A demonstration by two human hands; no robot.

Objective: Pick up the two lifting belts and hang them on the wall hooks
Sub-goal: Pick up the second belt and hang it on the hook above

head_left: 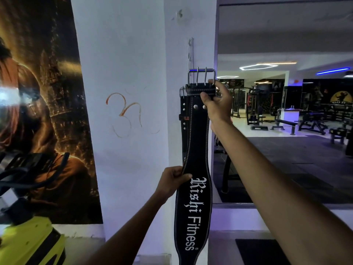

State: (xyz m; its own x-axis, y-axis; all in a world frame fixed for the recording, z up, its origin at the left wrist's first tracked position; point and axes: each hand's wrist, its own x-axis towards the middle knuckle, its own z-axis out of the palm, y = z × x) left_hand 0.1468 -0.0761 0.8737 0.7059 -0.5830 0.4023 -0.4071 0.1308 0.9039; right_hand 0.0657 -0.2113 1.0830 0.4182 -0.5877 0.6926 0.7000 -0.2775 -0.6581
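A black leather lifting belt with white lettering hangs upright in front of the white pillar. My right hand grips its top end just below the steel buckle, which is raised against the hook strip on the pillar's side. My left hand pinches the belt's left edge at its wide middle. A second black belt hangs behind it close to the pillar, mostly hidden, with only its buckle and studded strap showing.
A large poster covers the wall on the left. A black and yellow machine stands at the lower left. A mirror on the right reflects benches and gym machines.
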